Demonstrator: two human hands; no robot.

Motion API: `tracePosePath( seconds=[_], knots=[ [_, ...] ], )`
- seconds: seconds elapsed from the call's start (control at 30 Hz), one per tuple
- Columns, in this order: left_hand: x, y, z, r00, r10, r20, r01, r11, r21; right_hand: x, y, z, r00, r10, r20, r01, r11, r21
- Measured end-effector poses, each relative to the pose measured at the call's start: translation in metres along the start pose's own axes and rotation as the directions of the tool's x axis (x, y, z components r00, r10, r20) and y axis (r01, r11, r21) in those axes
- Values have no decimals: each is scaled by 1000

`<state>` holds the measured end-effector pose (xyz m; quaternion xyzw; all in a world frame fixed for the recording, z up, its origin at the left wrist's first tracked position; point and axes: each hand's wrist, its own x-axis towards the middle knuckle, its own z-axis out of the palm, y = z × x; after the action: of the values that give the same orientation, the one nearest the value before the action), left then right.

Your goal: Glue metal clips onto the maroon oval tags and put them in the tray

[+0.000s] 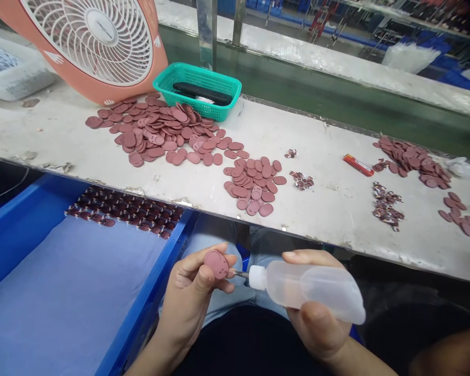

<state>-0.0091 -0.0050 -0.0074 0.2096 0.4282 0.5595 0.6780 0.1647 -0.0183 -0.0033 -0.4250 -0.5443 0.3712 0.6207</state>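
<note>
My left hand (198,284) pinches a flat, reddish-brown oval piece (216,264) with small holes, held up above my lap. Wrapped around a translucent white squeeze bottle (313,290) is my right hand (323,324). The bottle lies on its side, its white cap and thin metal nozzle pointing left. The nozzle tip is at the right edge of the oval piece; whether it touches I cannot tell. Just beyond my hands, a small heap of similar oval pieces (253,183) lies on the worktable (325,209).
A larger heap of ovals (160,130) lies by a pink fan (102,47) and a green basket (198,78). Small dark figure parts (387,203) and a red tube (358,165) are at right. At left, a blue bin (74,282) holds rows of assembled pieces (129,209).
</note>
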Motion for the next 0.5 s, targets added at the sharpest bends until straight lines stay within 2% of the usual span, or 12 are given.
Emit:
tracePosePath(
  seconds=[0.1, 0.37, 0.5],
  knots=[
    [0, 0, 0, 1000, -9, -3, 9, 1000, -2, 0, 2, 0, 1000, -10, -16, 10, 1000, -23],
    [-1, 1, 0, 1000, -10, -14, 10, 1000, 11, 1, 0, 1, 997, 64, 48, -63, 998, -31],
    [-1, 0, -1, 1000, 6, -9, -6, 1000, 11, 2, -1, 0, 999, 24, 48, -21, 998, -66]
  ],
)
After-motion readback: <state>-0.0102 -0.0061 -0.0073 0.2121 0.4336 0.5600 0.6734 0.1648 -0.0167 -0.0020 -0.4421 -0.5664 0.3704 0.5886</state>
